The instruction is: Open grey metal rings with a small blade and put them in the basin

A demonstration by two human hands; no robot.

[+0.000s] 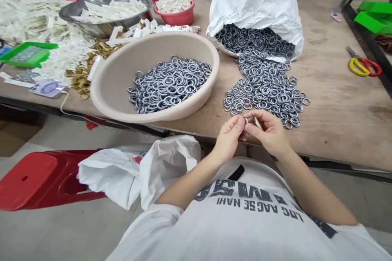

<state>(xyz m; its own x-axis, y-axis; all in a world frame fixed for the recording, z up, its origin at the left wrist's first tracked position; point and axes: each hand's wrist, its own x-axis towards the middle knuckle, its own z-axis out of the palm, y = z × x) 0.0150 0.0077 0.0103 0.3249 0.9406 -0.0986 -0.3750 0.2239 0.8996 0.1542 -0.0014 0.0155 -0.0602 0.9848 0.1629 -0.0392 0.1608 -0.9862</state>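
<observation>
Near the front edge of the table [337, 138], the left hand [228, 138] pinches one metal ring [246, 120] and the right hand [268, 132] pinches a thin pale piece [257, 122] beside it, while many rings lie uncounted in the beige basin [122, 49] and in a loose pile [266, 94] below the white sack [254, 0].

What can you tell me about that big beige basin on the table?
The basin is a wide, round, beige tub that looks like plastic, with a thick rounded rim and smooth sloping walls. It stands upright near the front edge of the wooden table. A shallow heap of gray metal rings lies in its bottom, some leaning against the inner wall.
</observation>
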